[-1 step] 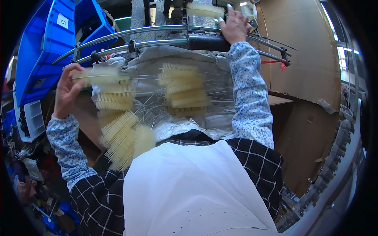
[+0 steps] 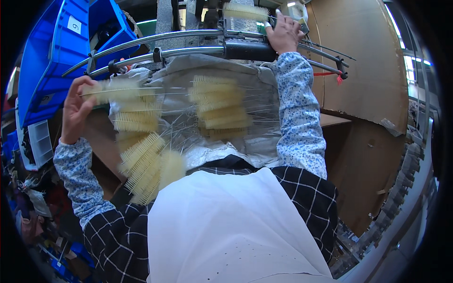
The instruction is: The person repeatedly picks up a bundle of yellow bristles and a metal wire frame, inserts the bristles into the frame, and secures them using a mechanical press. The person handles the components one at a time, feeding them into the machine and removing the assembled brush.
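Note:
My left hand (image 2: 78, 113) is closed on the bristled end of a bottle brush (image 2: 125, 91) with pale yellow bristles. Its wire stem points right, over a fanned pile of similar brushes (image 2: 137, 120). Another stack of brushes (image 2: 221, 106) lies to the right, stems toward my right sleeve. At the far side, my right hand (image 2: 285, 35) rests by the machine's dark cylinder (image 2: 250, 50), thumb apart from the stretched fingers. Beside its fingertips is the stem end of a further brush (image 2: 245, 11) lying across the machine; whether they touch it is unclear.
Two curved metal rails (image 2: 188, 51) cross in front of the machine. Blue bins (image 2: 56, 56) stand at the left, with a clear plastic container (image 2: 41, 141) below. Large cardboard (image 2: 363, 70) walls the right side. Grey sheeting (image 2: 177, 106) lies under the brushes.
My left hand and its brush have shifted slightly left. My right hand has moved a little right and nearer to me. The brush piles look the same.

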A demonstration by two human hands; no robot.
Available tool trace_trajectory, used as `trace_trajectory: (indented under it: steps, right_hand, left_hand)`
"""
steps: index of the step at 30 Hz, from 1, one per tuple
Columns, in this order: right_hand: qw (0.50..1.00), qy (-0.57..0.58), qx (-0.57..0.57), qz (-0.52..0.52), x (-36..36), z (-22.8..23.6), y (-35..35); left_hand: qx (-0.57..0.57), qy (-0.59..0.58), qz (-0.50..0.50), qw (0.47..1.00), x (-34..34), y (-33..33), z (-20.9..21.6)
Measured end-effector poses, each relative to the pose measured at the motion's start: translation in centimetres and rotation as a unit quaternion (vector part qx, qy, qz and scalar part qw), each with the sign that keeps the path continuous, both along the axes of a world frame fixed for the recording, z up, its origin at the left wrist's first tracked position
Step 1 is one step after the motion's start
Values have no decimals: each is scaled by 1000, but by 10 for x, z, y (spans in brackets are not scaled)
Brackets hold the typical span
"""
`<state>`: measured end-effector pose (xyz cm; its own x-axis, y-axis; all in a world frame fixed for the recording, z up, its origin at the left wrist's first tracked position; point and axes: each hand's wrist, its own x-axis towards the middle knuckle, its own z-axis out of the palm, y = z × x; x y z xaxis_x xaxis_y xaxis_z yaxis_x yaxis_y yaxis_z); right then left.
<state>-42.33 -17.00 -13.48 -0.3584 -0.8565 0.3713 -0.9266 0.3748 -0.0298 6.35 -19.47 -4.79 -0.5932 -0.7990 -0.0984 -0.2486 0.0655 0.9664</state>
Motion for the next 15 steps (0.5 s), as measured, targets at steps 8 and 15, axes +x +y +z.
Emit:
trace_trajectory:
  steps: [8, 15]
  right_hand:
    - [985, -151, -58, 60, -3, -16, -2]
    - [987, -135, -53, 69, 42, -17, -17]
  left_hand:
    - [-47, 15, 48, 998, 18, 7, 31]
    - [-85, -11, 50, 995, 29, 15, 39]
